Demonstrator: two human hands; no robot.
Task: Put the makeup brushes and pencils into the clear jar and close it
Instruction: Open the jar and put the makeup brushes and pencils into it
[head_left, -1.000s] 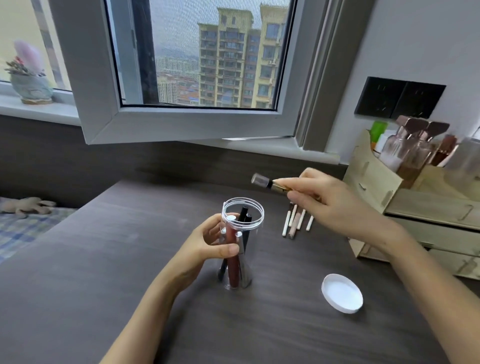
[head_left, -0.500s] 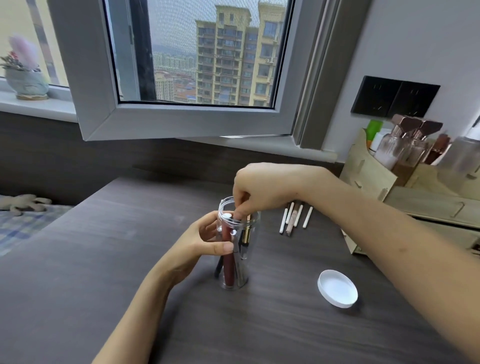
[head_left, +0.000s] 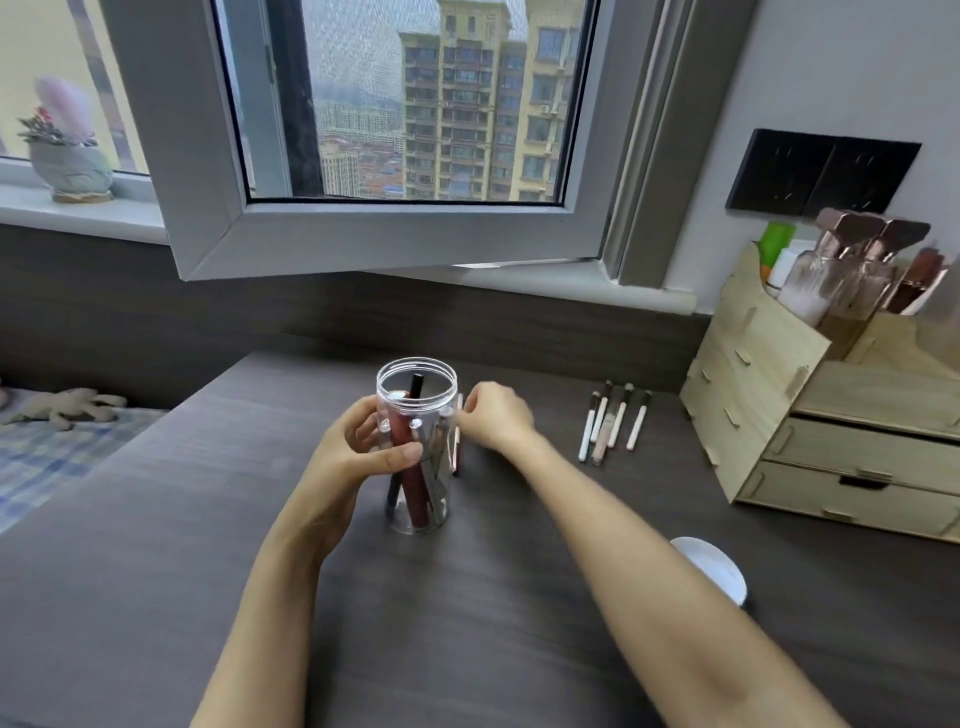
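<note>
While left hand (head_left: 358, 457) grips jar (head_left: 417, 447), brushes (head_left: 613, 421) lie beside organizer (head_left: 753, 395)

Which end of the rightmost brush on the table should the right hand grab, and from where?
Pinch the white handle of the rightmost brush near its middle, from above. It lies flat, bristles away from the person, slightly apart from the other brushes, so the right hand probably has finger room.

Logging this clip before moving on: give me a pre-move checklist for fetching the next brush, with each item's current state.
1. Clear jar upright on the desk: ok.
2. Left hand steadying the jar: ok.
3. Jar mouth open, lid off and lying at the right: ok.
4. Right hand empty: cannot tell, blurred.
5. Loose brushes left beside the wooden organizer: ok, in the open.
6. All items in the jar: not ok.
</note>
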